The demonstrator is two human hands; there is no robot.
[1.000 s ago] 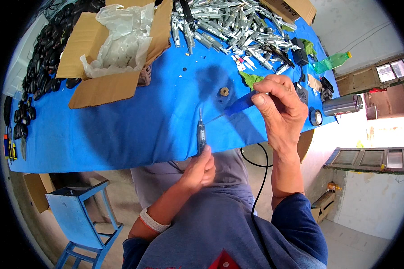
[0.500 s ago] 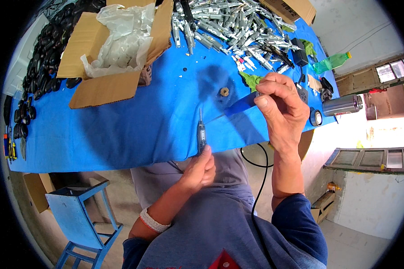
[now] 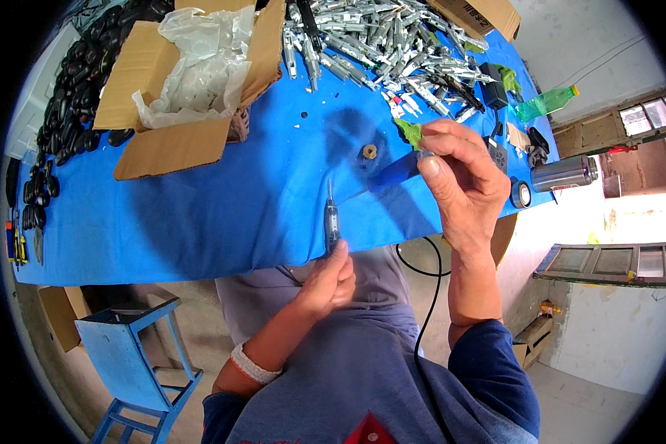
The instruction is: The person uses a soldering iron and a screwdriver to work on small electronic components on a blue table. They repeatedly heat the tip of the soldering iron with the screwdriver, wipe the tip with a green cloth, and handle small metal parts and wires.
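My left hand (image 3: pixel 328 280) is closed round the lower end of a slim grey pen-shaped unit (image 3: pixel 332 222). The unit stands upright, its thin metal shaft (image 3: pixel 331 191) pointing away from me. Pinched by its rear end in my right hand (image 3: pixel 462 181) is a blue see-through tool (image 3: pixel 394 175) with a thin shaft. That shaft slants down to the left, close to the upper part of the grey unit; whether the two touch I cannot tell. Beyond the blue tool, a small tan ring-shaped piece (image 3: pixel 369 152) lies on the blue cloth (image 3: pixel 274 185).
An open cardboard box (image 3: pixel 172 157) with clear plastic bags stands at far left, beside a heap of black parts (image 3: pixel 74 96). Many similar grey units (image 3: pixel 381 44) lie piled at the back. A green bottle (image 3: pixel 547 103) and a metal flask (image 3: pixel 566 174) are at right. A blue chair (image 3: pixel 122 362) stands lower left.
The blue tool and my right fingertips have shifted very slightly left. My left hand and the grey unit have barely moved.
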